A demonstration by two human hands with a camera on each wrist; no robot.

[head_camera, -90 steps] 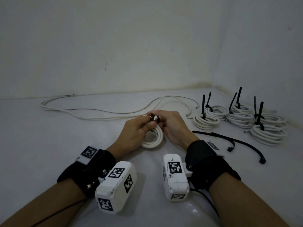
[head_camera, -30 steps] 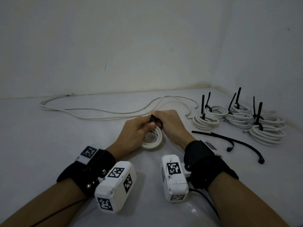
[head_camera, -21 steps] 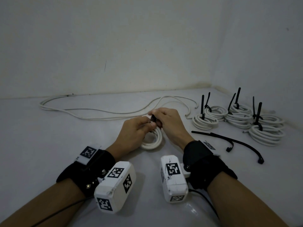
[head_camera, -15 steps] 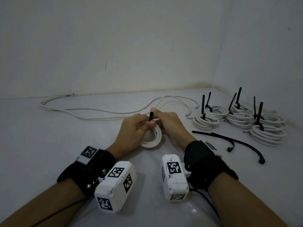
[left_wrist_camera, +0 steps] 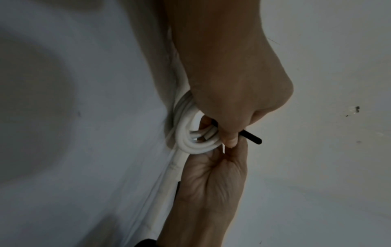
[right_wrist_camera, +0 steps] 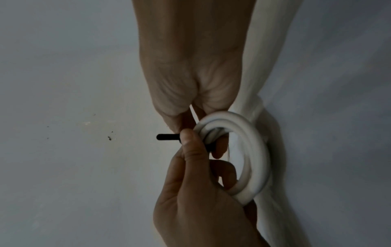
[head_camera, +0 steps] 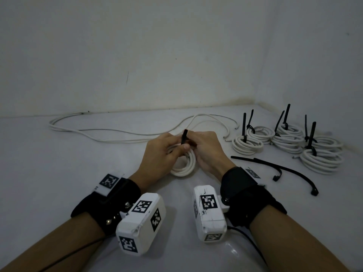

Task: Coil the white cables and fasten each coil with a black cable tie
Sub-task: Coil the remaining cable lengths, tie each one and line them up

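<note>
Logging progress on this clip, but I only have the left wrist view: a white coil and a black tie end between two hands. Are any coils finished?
Observer: Yes. The head view shows several tied coils grouped to the person's right, with the tie tails sticking up.
Operator: Any spare ties?
Observer: Two loose black ties lie between that group and the right hand.
Operator: More cable to coil?
Observer: A long uncoiled white cable lies stretched out beyond the left hand.
</note>
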